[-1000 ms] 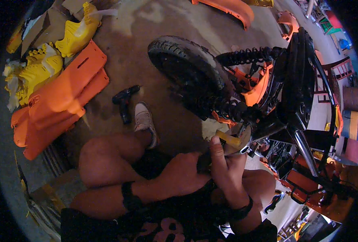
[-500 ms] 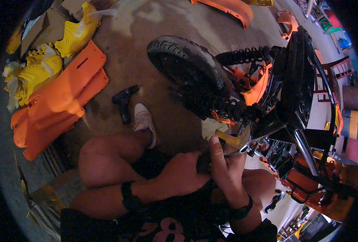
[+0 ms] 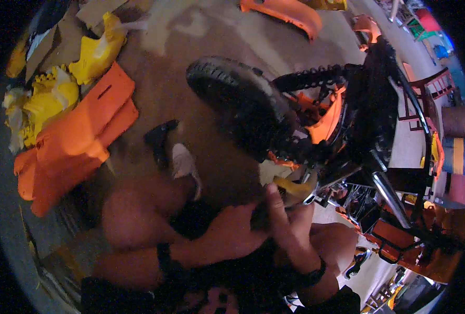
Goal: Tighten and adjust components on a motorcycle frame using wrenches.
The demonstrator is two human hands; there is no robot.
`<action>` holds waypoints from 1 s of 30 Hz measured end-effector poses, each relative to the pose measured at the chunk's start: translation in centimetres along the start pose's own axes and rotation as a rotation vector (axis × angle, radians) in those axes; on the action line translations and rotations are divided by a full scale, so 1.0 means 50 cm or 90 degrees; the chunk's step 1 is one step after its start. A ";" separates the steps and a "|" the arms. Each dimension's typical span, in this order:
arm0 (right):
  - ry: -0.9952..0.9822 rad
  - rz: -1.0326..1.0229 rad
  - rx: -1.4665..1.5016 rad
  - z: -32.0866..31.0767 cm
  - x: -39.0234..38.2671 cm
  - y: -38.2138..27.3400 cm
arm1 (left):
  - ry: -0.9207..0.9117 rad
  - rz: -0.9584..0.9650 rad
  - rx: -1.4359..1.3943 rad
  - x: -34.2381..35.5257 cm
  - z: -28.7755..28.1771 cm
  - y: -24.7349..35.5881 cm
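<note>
Our left hand [image 3: 232, 235] and right hand [image 3: 290, 222] meet low over our lap, both closed around a small dark part [image 3: 258, 217] we can't make out, right index finger raised toward a yellow piece [image 3: 292, 188] just under the bike. Beyond that sits the knobby tire [image 3: 237, 107] of the black-and-orange motorbike [image 3: 368, 120]; orange panels [image 3: 75, 141] lie far left on the floor. Risk as we judge it: the part slips from cramped fingers, or a knuckle scrapes the frame.

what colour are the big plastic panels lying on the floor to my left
Orange panels, with yellow pieces beside them; head view.
</note>
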State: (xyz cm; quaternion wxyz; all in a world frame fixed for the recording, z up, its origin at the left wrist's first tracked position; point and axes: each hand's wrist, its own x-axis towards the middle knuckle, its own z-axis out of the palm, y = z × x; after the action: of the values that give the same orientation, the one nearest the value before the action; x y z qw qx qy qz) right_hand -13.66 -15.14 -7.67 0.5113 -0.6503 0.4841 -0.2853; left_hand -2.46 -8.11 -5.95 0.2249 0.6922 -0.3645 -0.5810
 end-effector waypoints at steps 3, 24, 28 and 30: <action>-0.031 -0.033 -0.027 -0.001 0.004 -0.006 | 0.000 0.045 -0.041 0.000 0.006 -0.021; -0.030 -0.051 -0.125 -0.020 0.001 -0.007 | 0.044 0.088 0.004 0.007 0.034 -0.037; -0.070 -0.012 -0.137 -0.026 0.000 -0.002 | 0.003 0.064 -0.013 -0.001 0.030 -0.019; -0.109 0.028 -0.128 -0.028 0.002 -0.004 | 0.026 0.071 0.001 -0.001 0.033 -0.028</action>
State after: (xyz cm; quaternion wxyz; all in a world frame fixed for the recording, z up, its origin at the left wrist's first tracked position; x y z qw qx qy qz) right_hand -14.78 -15.75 -7.06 0.4887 -0.7096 0.4792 -0.1676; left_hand -3.72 -7.00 -7.33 0.2641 0.6826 -0.3983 -0.5528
